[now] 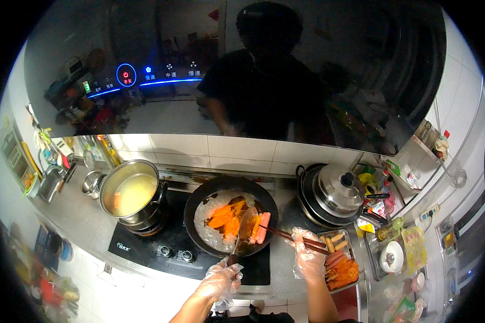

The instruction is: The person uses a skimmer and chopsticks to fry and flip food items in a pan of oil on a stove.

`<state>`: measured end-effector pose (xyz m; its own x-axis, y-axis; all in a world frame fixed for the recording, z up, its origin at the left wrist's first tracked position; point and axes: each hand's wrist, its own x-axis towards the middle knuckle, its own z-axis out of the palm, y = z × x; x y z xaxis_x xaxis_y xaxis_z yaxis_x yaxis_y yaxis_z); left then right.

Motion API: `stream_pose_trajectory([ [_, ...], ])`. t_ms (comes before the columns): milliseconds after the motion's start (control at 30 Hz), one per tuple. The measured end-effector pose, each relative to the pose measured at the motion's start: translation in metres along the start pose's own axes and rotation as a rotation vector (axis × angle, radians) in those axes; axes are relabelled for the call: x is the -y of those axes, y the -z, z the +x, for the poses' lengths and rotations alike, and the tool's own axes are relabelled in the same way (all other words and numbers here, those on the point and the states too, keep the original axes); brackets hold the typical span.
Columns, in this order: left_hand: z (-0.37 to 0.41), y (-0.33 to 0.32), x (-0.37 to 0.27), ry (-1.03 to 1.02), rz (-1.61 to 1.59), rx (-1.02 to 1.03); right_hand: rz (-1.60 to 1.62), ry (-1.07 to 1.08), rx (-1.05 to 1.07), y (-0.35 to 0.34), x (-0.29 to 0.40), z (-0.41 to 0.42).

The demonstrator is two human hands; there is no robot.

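My left hand, in a clear plastic glove, grips the dark handle of a metal spatula whose blade rests in the black wok. Bubbling oil surrounds several orange, sauce-coloured food pieces there. Two pink sausages lie at the wok's right side. My right hand, gloved likewise, holds dark wooden chopsticks, their tips at the sausages. Under and beside that hand is a metal tray holding pale sausages, pink sausages and orange pieces.
A steel pot of yellowish liquid stands on the left burner. Stacked pans with a steel lid sit at the right. The dark range hood overhangs the stove. A white bowl is farther right; steel bowls are at left.
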<state>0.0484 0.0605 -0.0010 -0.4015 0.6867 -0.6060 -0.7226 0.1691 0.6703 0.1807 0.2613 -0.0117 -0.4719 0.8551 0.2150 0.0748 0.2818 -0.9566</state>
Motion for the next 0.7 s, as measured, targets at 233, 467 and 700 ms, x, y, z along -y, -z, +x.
stream_pose_trajectory([
  [233,-0.014,-0.010,-0.009,0.033,-0.069,0.011,-0.096,-0.004,0.029,0.004,0.021,-0.006],
  [467,-0.005,-0.006,-0.004,0.053,-0.060,0.019,-0.150,0.030,0.079,0.003,0.029,-0.015],
  [700,-0.004,0.000,-0.005,0.084,-0.093,0.073,0.052,0.033,0.015,0.000,0.007,-0.003],
])
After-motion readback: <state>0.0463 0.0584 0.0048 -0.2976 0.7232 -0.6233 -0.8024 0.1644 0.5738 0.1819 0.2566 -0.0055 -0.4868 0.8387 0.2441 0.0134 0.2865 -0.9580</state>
